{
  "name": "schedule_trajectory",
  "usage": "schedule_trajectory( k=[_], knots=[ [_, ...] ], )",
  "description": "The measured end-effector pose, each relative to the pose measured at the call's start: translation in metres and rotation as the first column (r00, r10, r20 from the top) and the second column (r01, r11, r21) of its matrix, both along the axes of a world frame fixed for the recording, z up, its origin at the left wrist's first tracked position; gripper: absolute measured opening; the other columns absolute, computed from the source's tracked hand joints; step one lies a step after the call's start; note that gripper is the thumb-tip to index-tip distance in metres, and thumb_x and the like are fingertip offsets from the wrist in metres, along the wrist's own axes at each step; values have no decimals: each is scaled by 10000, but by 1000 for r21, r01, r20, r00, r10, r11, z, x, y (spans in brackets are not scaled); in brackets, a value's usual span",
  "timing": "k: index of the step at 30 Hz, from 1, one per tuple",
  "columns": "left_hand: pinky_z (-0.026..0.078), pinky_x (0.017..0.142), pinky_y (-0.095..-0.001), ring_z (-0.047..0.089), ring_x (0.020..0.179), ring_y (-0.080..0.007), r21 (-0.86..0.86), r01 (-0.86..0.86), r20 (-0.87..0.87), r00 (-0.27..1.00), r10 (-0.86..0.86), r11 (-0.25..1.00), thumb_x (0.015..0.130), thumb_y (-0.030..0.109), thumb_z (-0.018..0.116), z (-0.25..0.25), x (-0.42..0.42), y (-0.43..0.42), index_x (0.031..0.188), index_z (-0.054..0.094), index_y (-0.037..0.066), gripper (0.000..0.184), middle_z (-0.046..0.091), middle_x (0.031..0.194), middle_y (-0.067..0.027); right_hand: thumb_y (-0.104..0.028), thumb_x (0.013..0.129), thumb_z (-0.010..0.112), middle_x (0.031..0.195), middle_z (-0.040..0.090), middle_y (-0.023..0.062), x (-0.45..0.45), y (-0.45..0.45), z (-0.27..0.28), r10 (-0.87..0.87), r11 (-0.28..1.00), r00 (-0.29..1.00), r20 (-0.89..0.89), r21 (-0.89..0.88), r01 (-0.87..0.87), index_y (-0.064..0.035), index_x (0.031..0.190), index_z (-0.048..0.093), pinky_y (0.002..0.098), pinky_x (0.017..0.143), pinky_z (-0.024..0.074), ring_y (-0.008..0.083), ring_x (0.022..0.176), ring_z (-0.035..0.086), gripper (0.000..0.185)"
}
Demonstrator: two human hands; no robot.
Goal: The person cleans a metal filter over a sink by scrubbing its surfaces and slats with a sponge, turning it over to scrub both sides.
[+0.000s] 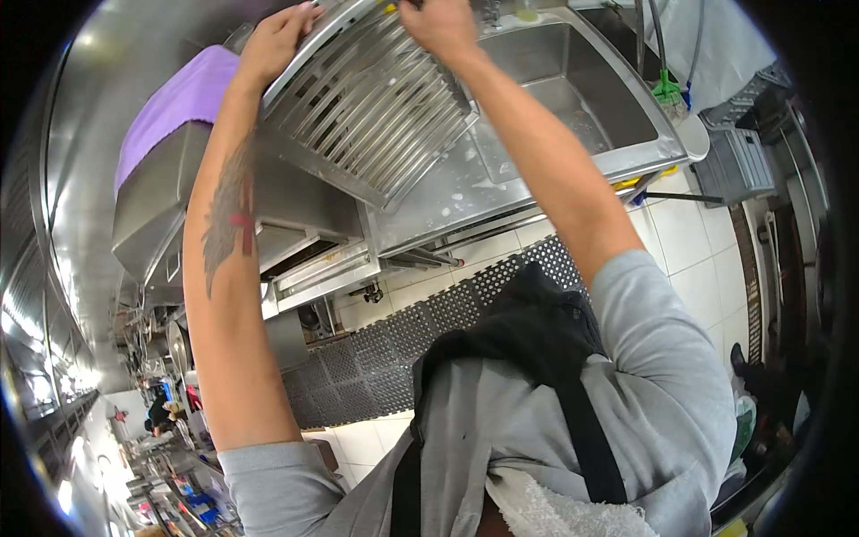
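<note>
A stainless-steel hood filter with slats (358, 116) is tilted over the drainboard of the sink, its near corner low beside the metal ledge. At the top left, my left hand (276, 45) is closed on the filter's raised edge. My right hand (443, 29) is closed at the filter's far right side; its fingertips are partly cut off by the top of the view. A small yellow bit shows between the hands, too little of it to name.
A wet steel sink basin (546, 89) lies to the right. A purple cloth (174, 103) covers a steel housing at left. Green-headed brush (667, 89) and hoses hang beyond the sink. A black perforated mat (385, 345) covers part of the tiled floor. A grey crate (743, 166) stands at right.
</note>
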State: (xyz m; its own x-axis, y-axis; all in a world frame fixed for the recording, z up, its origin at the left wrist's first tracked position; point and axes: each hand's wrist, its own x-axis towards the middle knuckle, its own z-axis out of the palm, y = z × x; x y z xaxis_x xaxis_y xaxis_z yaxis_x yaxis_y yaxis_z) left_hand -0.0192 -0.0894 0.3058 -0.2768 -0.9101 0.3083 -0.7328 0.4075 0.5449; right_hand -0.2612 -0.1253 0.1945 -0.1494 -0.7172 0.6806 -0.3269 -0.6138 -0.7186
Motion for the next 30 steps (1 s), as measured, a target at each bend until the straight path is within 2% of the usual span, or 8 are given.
schedule_trajectory(
  k=[8, 14, 16, 18, 20, 22, 24, 30],
  knots=[
    [442, 981, -291, 607, 1253, -177, 16, -95, -1, 995, 95, 995, 1095, 406, 457, 1, -16, 15, 790, 460, 36, 480, 714, 1250, -177, -185, 788, 638, 874, 735, 78, 92, 7, -39, 95, 894, 846, -524, -328, -304, -121, 782, 739, 464, 826, 560, 288, 930, 691, 119],
    [433, 1004, -280, 601, 1278, -179, 6, -208, 76, 975, 207, 978, 1103, 379, 450, 9, -33, 23, 790, 452, 32, 467, 711, 1256, -176, -223, 803, 659, 972, 725, 65, 57, -37, -26, 6, 984, 793, -609, -135, -112, -130, 950, 743, 524, 950, 446, 269, 1111, 629, 193],
    [430, 1007, -277, 594, 1295, -183, 21, -204, 85, 976, 202, 979, 1103, 388, 446, 5, -26, 15, 785, 449, 36, 475, 700, 1277, -186, -206, 828, 596, 883, 738, 49, 58, -39, -31, -132, 950, 943, -305, -312, 32, -127, 808, 733, 514, 823, 409, 263, 1004, 652, 160],
    [452, 968, -294, 638, 1191, -174, 1, -150, 22, 988, 150, 989, 1100, 407, 444, 3, -23, 13, 820, 491, 19, 481, 740, 1165, -131, -201, 837, 591, 878, 737, 70, 79, -13, -32, 23, 946, 746, -665, -228, -231, -127, 812, 744, 517, 840, 406, 263, 960, 665, 172],
    [462, 936, -307, 645, 1099, -175, -27, -192, 89, 977, 193, 981, 1099, 411, 438, 5, -23, 16, 857, 525, 1, 484, 733, 1073, -106, -190, 837, 588, 852, 733, 87, 88, -8, -30, 22, 812, 895, -446, -513, -276, -125, 763, 744, 548, 890, 406, 277, 907, 683, 184],
    [473, 903, -320, 653, 1007, -176, -47, -238, 141, 960, 242, 970, 1098, 414, 433, 5, -30, 22, 893, 560, -17, 494, 727, 981, -82, -180, 848, 578, 866, 732, 94, 66, -22, -22, 97, 946, 656, -748, -134, -294, -126, 780, 748, 582, 953, 397, 279, 918, 690, 191],
    [480, 852, -348, 613, 876, -174, -118, -260, 264, 922, 283, 958, 1094, 429, 422, 8, -39, 24, 1031, 636, -40, 520, 656, 852, -60, -187, 846, 581, 937, 748, 98, 69, -39, -33, -63, 931, 940, -336, -359, -66, -122, 800, 756, 611, 986, 382, 277, 936, 693, 193],
    [448, 816, -313, 507, 831, -159, -69, -208, 229, 949, 218, 976, 1109, 391, 410, 8, -28, 20, 967, 579, -27, 472, 518, 810, -24, -200, 863, 591, 901, 754, 96, 87, 5, -24, 79, 861, 760, -645, -341, -378, -121, 810, 764, 627, 923, 398, 288, 903, 706, 198]
  ],
)
